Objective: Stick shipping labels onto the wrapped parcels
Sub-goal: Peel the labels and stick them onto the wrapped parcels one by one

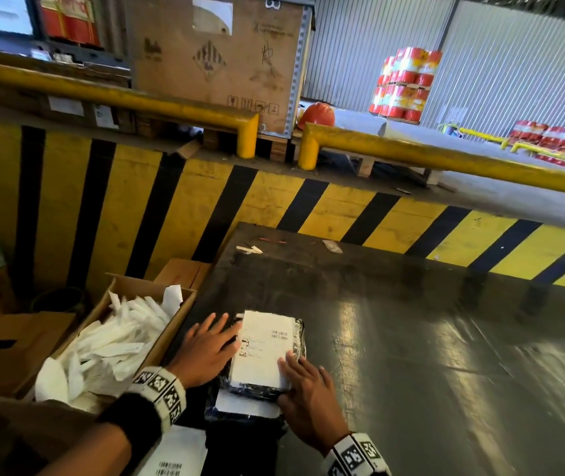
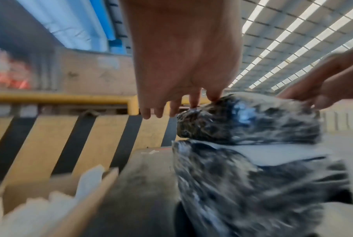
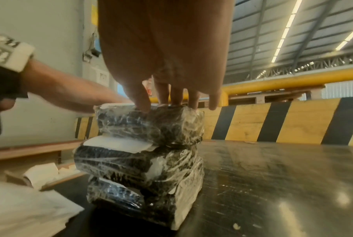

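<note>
— On top of the stack, at the near left edge of the table, what were the hands doing?

— Both lay flat with the fingers straight and spread. The right hand (image 1: 308, 389) pressed its fingertips (image 3: 143, 104) on the near right corner of the shipping label (image 1: 263, 348). The left hand (image 1: 205, 352) rested along the left side of the top parcel (image 3: 151, 123), fingers reaching toward the label's left edge. Neither hand curled round anything.

— What was the label like?

— A white paper rectangle, smooth, with small barcodes and print. It covered nearly the whole upper face of the top parcel.

— And the parcels?

— Blocky, rounded at the corners, dark inside and bound in clear, crinkled, glossy film. The right wrist view showed three in a stack: the top one, a middle parcel (image 3: 135, 162) with a white sheet showing on its upper face, and a bottom parcel (image 3: 147, 202) standing on the table.

— The table itself?

— The table (image 1: 411, 355) was dark, scuffed and shiny, throwing back the ceiling lights. Small paper scraps (image 1: 250, 249) lay near its far edge.

— What stood around it?

— Just left of the table, an open cardboard box (image 1: 174, 324) full of white peeled strips (image 1: 116, 341). Near the person, another printed white sheet (image 1: 174, 455). Beyond the table ran a yellow and black striped barrier (image 1: 171, 207) with yellow pipe rails (image 1: 112, 94) above. Farther off stood a large brown crate (image 1: 212, 56), an orange hard hat (image 1: 317, 115) and red and yellow stacked cans (image 1: 404, 84).
</note>
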The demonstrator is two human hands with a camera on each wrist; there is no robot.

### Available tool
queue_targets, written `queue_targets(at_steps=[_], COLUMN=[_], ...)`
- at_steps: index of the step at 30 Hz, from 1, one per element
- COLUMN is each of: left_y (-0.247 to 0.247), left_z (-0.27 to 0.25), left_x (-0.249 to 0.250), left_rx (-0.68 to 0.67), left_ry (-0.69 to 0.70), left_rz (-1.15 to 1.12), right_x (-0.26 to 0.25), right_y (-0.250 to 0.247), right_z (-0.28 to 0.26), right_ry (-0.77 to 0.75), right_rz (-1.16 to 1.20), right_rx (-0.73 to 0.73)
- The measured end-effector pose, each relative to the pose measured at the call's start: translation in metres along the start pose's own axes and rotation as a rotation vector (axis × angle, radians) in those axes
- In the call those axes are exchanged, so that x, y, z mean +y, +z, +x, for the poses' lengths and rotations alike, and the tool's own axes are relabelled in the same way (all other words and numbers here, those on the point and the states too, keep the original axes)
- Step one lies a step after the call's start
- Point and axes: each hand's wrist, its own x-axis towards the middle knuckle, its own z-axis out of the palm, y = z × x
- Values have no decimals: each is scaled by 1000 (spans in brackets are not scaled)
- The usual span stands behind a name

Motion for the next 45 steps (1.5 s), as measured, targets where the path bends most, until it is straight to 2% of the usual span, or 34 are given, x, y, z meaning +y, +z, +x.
queue_targets(at_steps=[3, 5, 8, 11, 12, 17, 22, 26, 29, 33, 37, 42, 45], left_y=[13, 21, 33, 41, 42, 48, 33, 30, 43, 65, 91, 139, 169], left_z=[-21, -27, -29, -33, -33, -29, -44, -74, -95, -129, -158, -195, -217], left_x=[0, 3, 8, 15, 17, 18, 33, 49, 58, 85, 123, 170, 192], left_rx=[1, 28, 51, 102, 111, 49, 123, 184, 204, 104, 42, -89, -162], left_ry=[-120, -177, -206, -193, -189, -153, -197, -153, -60, 21, 95, 73, 36], left_rz=[-249, -348, -486, -734, -750, -509, -651, -705, -782, -882, -869, -783, -793], right_x=[3, 11, 13, 11, 11, 14, 13, 5, -3, 3, 23, 55, 75], right_y=[4, 12, 17, 23, 25, 33, 28, 25, 19, 18, 23, 29, 37], right_z=[3, 10, 18, 20, 20, 24, 17, -24, -65, -130, -193, -271, -311], right_ry=[-14, 79, 229, 257, 252, 231, 170, 145, 150, 217, 298, 381, 440], right_rz=[175, 304, 536, 904, 971, 1109, 1114, 1098, 1143, 1134, 1065, 1054, 1039], right_rx=[149, 251, 198, 121, 115, 131, 136, 163, 239, 308, 386, 386, 337])
